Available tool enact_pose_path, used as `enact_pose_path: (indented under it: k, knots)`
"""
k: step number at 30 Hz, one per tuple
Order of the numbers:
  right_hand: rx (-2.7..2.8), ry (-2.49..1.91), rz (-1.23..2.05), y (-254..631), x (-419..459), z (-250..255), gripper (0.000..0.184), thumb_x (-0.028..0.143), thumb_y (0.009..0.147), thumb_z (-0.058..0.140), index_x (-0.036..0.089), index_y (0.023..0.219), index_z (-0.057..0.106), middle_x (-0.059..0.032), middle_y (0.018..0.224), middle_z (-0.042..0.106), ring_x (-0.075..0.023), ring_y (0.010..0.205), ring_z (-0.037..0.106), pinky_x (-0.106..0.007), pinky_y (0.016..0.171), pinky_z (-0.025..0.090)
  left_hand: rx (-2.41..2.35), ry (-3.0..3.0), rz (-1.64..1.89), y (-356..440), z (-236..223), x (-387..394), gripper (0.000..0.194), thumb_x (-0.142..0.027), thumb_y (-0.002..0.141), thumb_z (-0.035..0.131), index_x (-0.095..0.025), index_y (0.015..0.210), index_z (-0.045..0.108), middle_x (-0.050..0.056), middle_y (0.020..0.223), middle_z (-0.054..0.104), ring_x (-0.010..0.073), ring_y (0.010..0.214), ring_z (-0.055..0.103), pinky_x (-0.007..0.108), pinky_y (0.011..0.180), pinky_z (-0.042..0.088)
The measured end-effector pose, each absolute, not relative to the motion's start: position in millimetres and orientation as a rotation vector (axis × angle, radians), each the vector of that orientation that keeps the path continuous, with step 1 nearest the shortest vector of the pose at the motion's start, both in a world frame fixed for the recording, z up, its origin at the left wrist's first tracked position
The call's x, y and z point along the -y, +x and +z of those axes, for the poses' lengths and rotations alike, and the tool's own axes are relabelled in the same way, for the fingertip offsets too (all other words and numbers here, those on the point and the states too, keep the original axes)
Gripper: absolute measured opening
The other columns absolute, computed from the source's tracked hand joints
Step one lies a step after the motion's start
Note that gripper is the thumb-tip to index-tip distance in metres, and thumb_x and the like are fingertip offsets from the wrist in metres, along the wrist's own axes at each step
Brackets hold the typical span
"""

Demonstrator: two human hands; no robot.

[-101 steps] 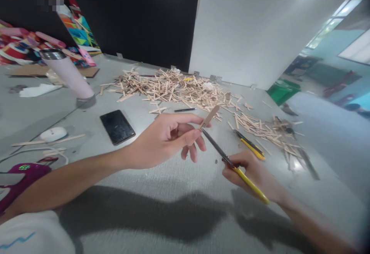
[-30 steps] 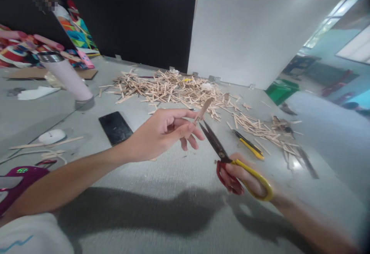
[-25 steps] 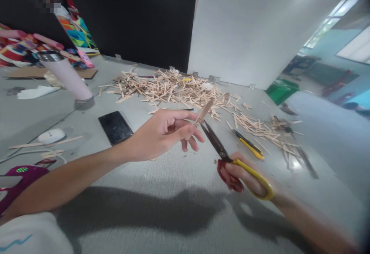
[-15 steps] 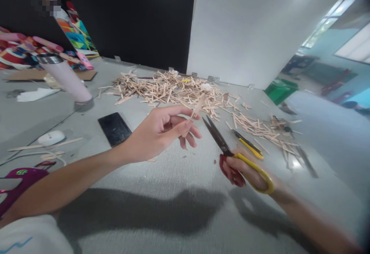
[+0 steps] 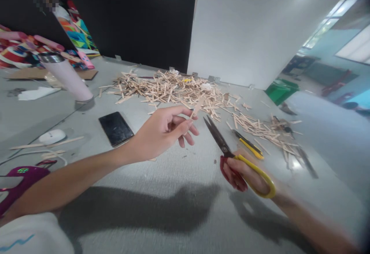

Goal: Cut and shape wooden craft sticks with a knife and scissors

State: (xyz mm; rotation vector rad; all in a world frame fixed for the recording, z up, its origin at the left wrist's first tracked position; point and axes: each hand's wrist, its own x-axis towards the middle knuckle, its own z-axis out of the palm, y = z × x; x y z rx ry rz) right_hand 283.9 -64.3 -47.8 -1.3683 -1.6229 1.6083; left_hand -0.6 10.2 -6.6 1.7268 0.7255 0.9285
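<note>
Between the thumb and forefinger of my left hand (image 5: 166,132) is a short piece of flat wooden stick (image 5: 197,107), its free end tilted up and away. My right hand (image 5: 248,169) has its fingers through the handles of a pair of scissors (image 5: 218,136), one loop red and the other yellow. The dark blades are slightly parted and point up towards the stick piece without touching it. Behind both hands lies a wide heap of wooden sticks (image 5: 164,88). A yellow and black utility knife (image 5: 248,145) rests just beyond my right hand.
Left of my left hand lies a black phone (image 5: 115,128). Farther left are a white computer mouse (image 5: 52,137), a pale tumbler (image 5: 68,77) and a purple object (image 5: 21,180). Black and white panels (image 5: 231,26) stand behind the heap. More loose sticks (image 5: 260,128) lie to the right.
My left hand has shifted very slightly left with the stick piece. The scissors have moved a little down and right, with both holds unchanged.
</note>
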Motion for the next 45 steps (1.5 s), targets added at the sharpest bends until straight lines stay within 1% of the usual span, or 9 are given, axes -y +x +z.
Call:
enact_pose_path:
  k: [3,6,8,18,28,32,37,41,45]
  knots:
    - [1.605,-1.353,1.647,278.7,75.9,-47.5,0.064,0.073,0.095,0.063,0.021,0.059,0.059,0.0003,0.048,0.054,-0.0097,0.038,0.045,-0.023,0.040,0.034,-0.734,1.702,0.932,2.2,-8.0,-4.5,0.023,-0.038,0.111,0.064,-0.016,0.118,0.063,0.009,0.094,0.083,0.0198,0.072,0.082,0.026,0.059,0.066]
    - [1.586,-1.345,1.664,275.0,88.1,-47.0,0.067,0.078,0.095,0.063,0.020,0.064,0.059,0.0015,0.050,0.053,-0.0099,0.040,0.046,-0.023,0.042,0.036,-0.716,1.723,0.944,5.1,-10.9,2.0,0.025,-0.034,0.111,0.063,-0.018,0.130,0.057,0.006,0.094,0.082,0.0191,0.073,0.083,0.025,0.061,0.067]
    - [1.573,-1.358,1.668,274.3,92.7,-47.5,0.068,0.081,0.095,0.063,0.020,0.065,0.059,0.0016,0.051,0.053,-0.0102,0.041,0.046,-0.023,0.042,0.036,-0.699,1.749,0.942,6.2,-12.9,5.6,0.025,-0.033,0.112,0.062,-0.019,0.132,0.056,0.005,0.094,0.082,0.0184,0.074,0.083,0.025,0.063,0.067]
    - [1.562,-1.380,1.691,269.1,94.3,-46.8,0.072,0.085,0.091,0.063,0.020,0.062,0.059,0.0017,0.048,0.051,-0.0101,0.039,0.043,-0.023,0.040,0.033,-0.734,1.853,0.958,6.7,-17.7,10.4,0.027,-0.038,0.112,0.062,-0.021,0.131,0.053,0.004,0.087,0.084,0.0191,0.072,0.082,0.029,0.067,0.067]
    - [1.497,-1.462,1.689,271.6,102.3,-54.0,0.070,0.086,0.093,0.062,0.021,0.067,0.059,0.0027,0.049,0.051,-0.0097,0.039,0.042,-0.022,0.040,0.032,-0.821,1.970,1.043,10.1,-22.1,13.4,0.025,-0.041,0.112,0.062,-0.022,0.128,0.055,0.003,0.088,0.087,0.0169,0.065,0.082,0.023,0.062,0.066]
    - [1.496,-1.451,1.691,272.3,103.9,-55.6,0.069,0.084,0.093,0.063,0.021,0.065,0.059,0.0026,0.048,0.050,-0.0105,0.039,0.041,-0.024,0.040,0.031,-0.862,2.071,1.065,9.7,-24.0,12.8,0.020,-0.036,0.113,0.058,-0.023,0.128,0.055,0.002,0.089,0.088,0.0168,0.063,0.081,0.025,0.062,0.063]
    - [1.514,-1.427,1.696,271.2,105.1,-53.4,0.067,0.081,0.094,0.064,0.021,0.065,0.059,0.0032,0.048,0.048,-0.0105,0.039,0.040,-0.024,0.039,0.029,-0.889,2.162,1.082,10.0,-27.3,12.0,0.019,-0.028,0.112,0.056,-0.024,0.130,0.054,0.000,0.090,0.088,0.0175,0.070,0.084,0.025,0.063,0.062]
    - [1.505,-1.423,1.703,270.5,104.8,-54.4,0.068,0.082,0.096,0.061,0.021,0.066,0.058,0.0035,0.048,0.048,-0.0103,0.039,0.040,-0.023,0.039,0.029,-0.868,2.183,1.102,10.6,-29.9,11.1,0.020,-0.028,0.112,0.056,-0.023,0.131,0.053,0.001,0.090,0.088,0.0167,0.070,0.084,0.024,0.064,0.061]
    - [1.484,-1.462,1.691,269.2,105.1,-55.0,0.071,0.087,0.092,0.062,0.021,0.065,0.058,0.0034,0.047,0.048,-0.0099,0.038,0.040,-0.023,0.038,0.030,-0.862,2.175,1.098,9.9,-32.4,10.8,0.021,-0.031,0.113,0.056,-0.023,0.133,0.053,0.001,0.091,0.088,0.0160,0.071,0.084,0.022,0.064,0.060]
